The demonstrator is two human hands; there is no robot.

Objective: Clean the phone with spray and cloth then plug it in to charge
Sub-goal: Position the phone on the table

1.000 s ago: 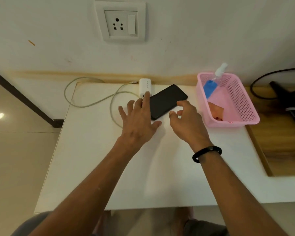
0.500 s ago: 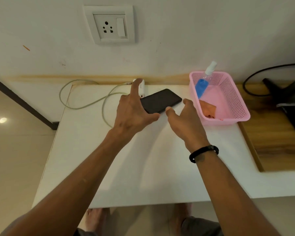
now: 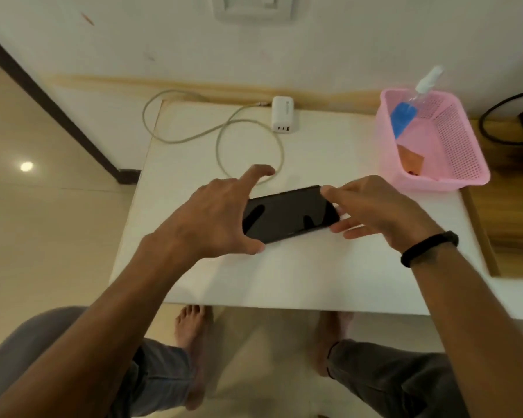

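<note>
A black phone (image 3: 290,213) lies screen up above the middle of the white table (image 3: 284,276), held at both ends. My left hand (image 3: 215,215) grips its left end, thumb at the near edge and index finger raised. My right hand (image 3: 378,206) holds its right end with the fingertips. A white charger block (image 3: 283,114) stands at the table's far edge, its pale cable (image 3: 224,131) looping over the table. A spray bottle (image 3: 411,107) with a blue label and an orange cloth (image 3: 409,161) rest in the pink basket (image 3: 453,173).
A wall socket (image 3: 254,7) sits at the top edge of the view above the table. A wooden surface (image 3: 514,212) with a black cable (image 3: 495,116) adjoins the table on the right. My knees and bare feet show below the near table edge.
Both hands took hold of the phone near the charger and drew it toward me to the middle of the table. The view tilted down.
</note>
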